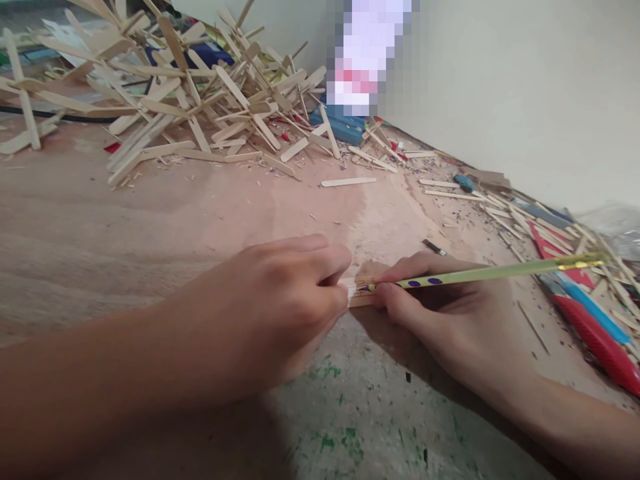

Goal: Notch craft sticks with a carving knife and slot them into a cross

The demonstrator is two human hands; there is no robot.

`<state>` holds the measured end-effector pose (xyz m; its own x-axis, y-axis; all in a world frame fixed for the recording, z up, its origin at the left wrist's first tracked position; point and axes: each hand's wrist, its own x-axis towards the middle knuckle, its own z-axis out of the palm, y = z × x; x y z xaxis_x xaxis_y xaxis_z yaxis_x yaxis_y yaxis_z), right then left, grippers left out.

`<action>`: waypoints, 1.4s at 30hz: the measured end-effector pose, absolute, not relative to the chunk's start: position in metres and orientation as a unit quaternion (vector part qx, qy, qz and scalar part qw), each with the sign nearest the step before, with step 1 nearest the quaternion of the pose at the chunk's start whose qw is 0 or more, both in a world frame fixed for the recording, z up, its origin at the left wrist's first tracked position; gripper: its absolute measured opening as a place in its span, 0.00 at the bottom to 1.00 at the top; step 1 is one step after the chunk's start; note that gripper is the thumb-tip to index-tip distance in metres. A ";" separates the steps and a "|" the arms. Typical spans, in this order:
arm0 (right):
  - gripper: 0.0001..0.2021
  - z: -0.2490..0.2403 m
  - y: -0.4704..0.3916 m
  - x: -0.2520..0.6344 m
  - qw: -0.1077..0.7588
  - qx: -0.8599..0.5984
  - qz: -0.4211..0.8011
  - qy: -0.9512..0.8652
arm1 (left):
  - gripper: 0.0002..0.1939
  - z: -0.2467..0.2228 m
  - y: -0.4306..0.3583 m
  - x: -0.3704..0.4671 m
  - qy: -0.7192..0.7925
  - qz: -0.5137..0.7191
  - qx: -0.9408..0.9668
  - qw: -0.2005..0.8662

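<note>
My right hand (450, 317) pinches a yellow pencil (490, 273) with dark spots near its tip. The pencil lies slanted, its gold-coloured ferrule end pointing to the right. Its tip is at a small flat wooden craft stick piece (361, 302) that bears pencil marks. My left hand (300, 287) is closed with its fingers curled, gripping the left end of that stick against the table. Most of the stick is hidden under my fingers, so its full length does not show.
A tangled pile of craft sticks (200, 100) fills the back left. Near the wall are a blue block-like object (340, 127) and a blurred-out upright object (363, 60). At right lie a red utility knife (600, 340), loose slivers and a small dark piece (433, 247) on the wooden table (150, 220).
</note>
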<state>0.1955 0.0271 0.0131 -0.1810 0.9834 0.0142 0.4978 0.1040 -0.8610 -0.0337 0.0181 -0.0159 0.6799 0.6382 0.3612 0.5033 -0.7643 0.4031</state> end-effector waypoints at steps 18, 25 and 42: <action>0.05 0.011 0.028 0.196 0.333 -0.541 0.374 -0.676 | 0.12 -0.016 0.019 -0.031 0.317 0.254 0.907 0.109; 0.06 0.013 0.030 0.197 0.333 -0.536 0.366 -0.683 | 0.12 -0.018 0.018 -0.032 0.318 0.259 0.906 0.105; 0.04 0.012 0.027 0.199 0.341 -0.549 0.393 -0.654 | 0.12 -0.016 0.018 -0.032 0.316 0.251 0.909 0.106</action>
<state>0.1985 0.0268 0.0121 -0.1649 0.9862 0.0142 0.4504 0.0881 -0.8885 -0.0319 0.0182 -0.0163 0.6750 0.6268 0.3892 0.5204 -0.7784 0.3511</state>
